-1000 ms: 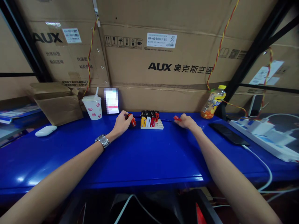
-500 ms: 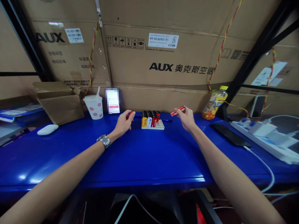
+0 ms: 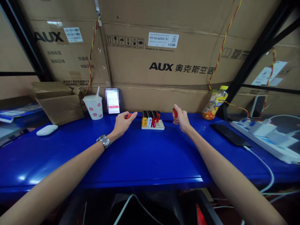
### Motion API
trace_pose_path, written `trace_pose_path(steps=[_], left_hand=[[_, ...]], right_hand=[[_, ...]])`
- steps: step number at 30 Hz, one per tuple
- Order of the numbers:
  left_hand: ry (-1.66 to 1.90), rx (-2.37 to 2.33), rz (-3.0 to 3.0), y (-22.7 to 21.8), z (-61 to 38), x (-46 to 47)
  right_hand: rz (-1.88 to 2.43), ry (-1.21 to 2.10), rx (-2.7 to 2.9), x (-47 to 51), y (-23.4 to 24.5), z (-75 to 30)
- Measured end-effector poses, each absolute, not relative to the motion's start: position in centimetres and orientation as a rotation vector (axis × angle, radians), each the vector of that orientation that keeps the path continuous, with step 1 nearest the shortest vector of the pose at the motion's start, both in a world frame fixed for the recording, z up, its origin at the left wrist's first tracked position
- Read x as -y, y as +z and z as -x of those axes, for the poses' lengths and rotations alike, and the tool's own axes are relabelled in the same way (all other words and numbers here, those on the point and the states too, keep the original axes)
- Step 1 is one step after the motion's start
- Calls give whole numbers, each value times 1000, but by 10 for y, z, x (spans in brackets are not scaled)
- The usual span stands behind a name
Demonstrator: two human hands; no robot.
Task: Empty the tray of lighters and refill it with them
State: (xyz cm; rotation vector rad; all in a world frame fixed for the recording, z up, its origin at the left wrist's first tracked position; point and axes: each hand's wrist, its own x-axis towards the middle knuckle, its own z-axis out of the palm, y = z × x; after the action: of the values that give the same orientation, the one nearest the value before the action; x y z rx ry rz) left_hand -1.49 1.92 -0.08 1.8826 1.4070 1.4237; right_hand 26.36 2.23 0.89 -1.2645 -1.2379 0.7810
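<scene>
My left hand [image 3: 123, 123] is closed around a red lighter [image 3: 128, 116], held just above the blue table to the left of a white tray [image 3: 160, 125]. To the tray's right, my right hand [image 3: 181, 119] grips another red lighter [image 3: 174, 112], now upright in the fist with the thumb at its top. Several lighters [image 3: 150, 121] with black tops stand upright in the tray, in yellow, white and red; holes show on its right side. A dark blue stick-like thing [image 3: 167, 121] lies partly hidden behind the tray.
On the left stand a paper cup [image 3: 94, 107] with a straw, a lit phone [image 3: 113, 100], an open carton [image 3: 58, 104] and a white case [image 3: 47, 130]. A drink bottle [image 3: 214, 103], black phone [image 3: 228, 135] and cabled power strip [image 3: 264, 139] occupy the right. Large cardboard boxes [image 3: 131, 68] wall the back.
My right hand has turned its lighter from lying sideways to upright and come slightly left. The left hand has shifted its thumb and lighter a little.
</scene>
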Motion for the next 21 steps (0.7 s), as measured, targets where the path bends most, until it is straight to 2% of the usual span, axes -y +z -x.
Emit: trace_pose_path(steps=[7,15,21], left_hand=[[1294,-1693,-1991,3,13,-14],[1316,-1697,-2005,2,13,-16],[1305,-1685,-2013,-1,15,-18]], right_hand=[[1307,884,1136,-20,10,-257],[1301,768,1253,-25,5,-253],[1309,826,1217,-25,4,-255]])
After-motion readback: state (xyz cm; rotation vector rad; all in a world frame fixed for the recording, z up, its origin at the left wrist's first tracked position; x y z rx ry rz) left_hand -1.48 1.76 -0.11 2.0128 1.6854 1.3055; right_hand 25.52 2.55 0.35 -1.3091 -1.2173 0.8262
